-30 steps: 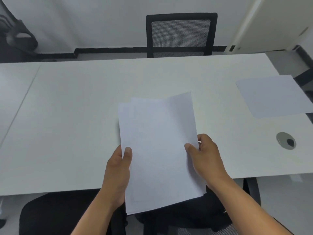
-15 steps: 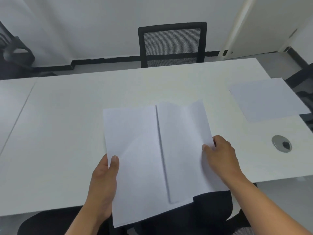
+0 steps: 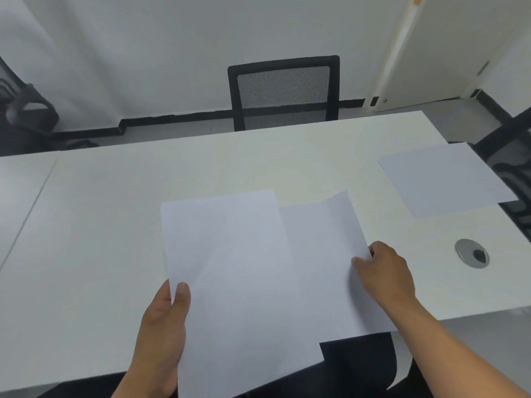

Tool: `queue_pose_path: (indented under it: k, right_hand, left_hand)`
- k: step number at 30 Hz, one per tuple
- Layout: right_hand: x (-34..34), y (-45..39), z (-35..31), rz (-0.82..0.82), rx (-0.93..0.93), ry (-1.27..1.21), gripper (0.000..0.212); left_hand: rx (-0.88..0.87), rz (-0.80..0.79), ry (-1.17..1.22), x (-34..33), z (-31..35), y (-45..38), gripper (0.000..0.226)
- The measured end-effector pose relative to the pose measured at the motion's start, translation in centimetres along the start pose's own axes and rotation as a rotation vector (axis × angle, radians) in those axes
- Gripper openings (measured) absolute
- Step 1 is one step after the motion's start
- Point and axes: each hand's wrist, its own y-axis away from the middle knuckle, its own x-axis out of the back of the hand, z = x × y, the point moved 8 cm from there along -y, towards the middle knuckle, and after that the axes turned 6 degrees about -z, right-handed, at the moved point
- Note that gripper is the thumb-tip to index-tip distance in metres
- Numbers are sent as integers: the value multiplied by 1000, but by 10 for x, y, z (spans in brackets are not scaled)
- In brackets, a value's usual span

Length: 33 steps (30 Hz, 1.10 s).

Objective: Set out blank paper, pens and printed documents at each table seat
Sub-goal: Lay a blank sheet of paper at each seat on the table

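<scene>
My left hand [image 3: 165,331] grips a stack of blank white paper [image 3: 230,282] at its left edge, thumb on top. My right hand [image 3: 385,271] pinches a single blank sheet [image 3: 324,254] at its right edge, drawn out to the right from under the stack. Both are held just above the near edge of the white table [image 3: 115,225]. Another blank sheet [image 3: 442,179] lies flat at the table's right end. No pens or printed documents are in view.
A black mesh chair [image 3: 283,91] stands behind the table's far side. Another black chair [image 3: 514,162] is at the right end, and one is below me at the near edge. A round cable grommet [image 3: 472,252] sits at the right front. A second table [image 3: 20,185] adjoins on the left.
The single sheet has slid out to the right from the stack with my right hand. My left hand moved the stack leftward. The view tilted down a little.
</scene>
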Motion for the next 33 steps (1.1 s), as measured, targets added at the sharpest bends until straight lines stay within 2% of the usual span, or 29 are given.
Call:
queue_pose_path:
  k: [9, 14, 18, 20, 23, 27, 33]
  right_hand:
    - [-2, 0, 14, -6, -56, 54, 27]
    - [-1, -1, 18, 45, -55, 54, 40]
    - [6, 8, 7, 109, -1, -83, 34]
    - [5, 17, -15, 58, 103, -172, 38]
    - [-5, 50, -57, -143, 220, -280, 50]
    - [-22, 92, -97, -334, 277, -439, 56]
    - [-29, 121, -130, -267, 328, -450, 46]
  left_hand:
    - [19, -35, 54, -10, -7, 1, 29]
    - [15, -78, 74, -17, -7, 3, 31]
    - [17, -85, 79, -20, -6, 6, 31]
    - [18, -88, 90, -22, -4, 8, 31]
    - [29, -103, 121, -23, -2, 12, 31]
    - [25, -106, 116, -19, 8, 17, 32]
    - [1, -81, 77, 11, 32, 29, 32]
